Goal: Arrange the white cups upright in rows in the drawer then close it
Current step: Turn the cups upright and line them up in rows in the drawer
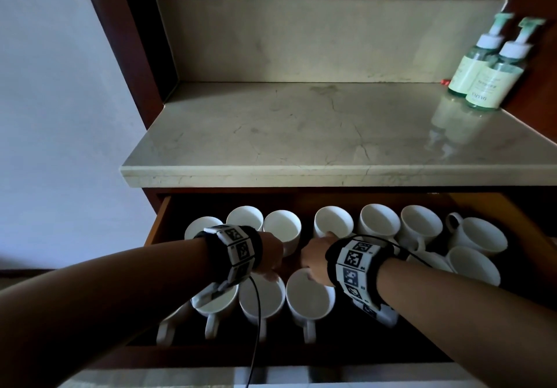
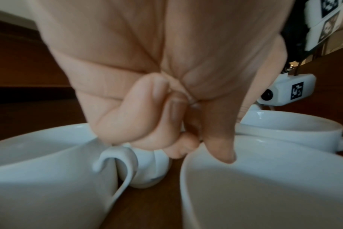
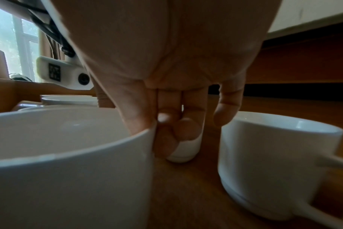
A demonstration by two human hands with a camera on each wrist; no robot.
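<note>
The wooden drawer (image 1: 159,228) is pulled open and holds several white cups, all upright, in a back row (image 1: 379,221) and a front row. My left hand (image 1: 272,262) pinches the far rim of a front-row cup (image 1: 261,298). In the left wrist view its thumb (image 2: 222,148) is inside that cup (image 2: 264,190) and the fingers curl outside. My right hand (image 1: 312,259) pinches the far rim of the neighbouring front cup (image 1: 310,297). The right wrist view shows the thumb (image 3: 139,122) inside this cup (image 3: 68,162) and the fingers on its outer wall.
A marble countertop (image 1: 301,134) overhangs the back of the drawer. Two green pump bottles (image 1: 488,68) stand at its back right. More cups (image 1: 477,235) crowd the drawer's right side. A pale wall lies to the left.
</note>
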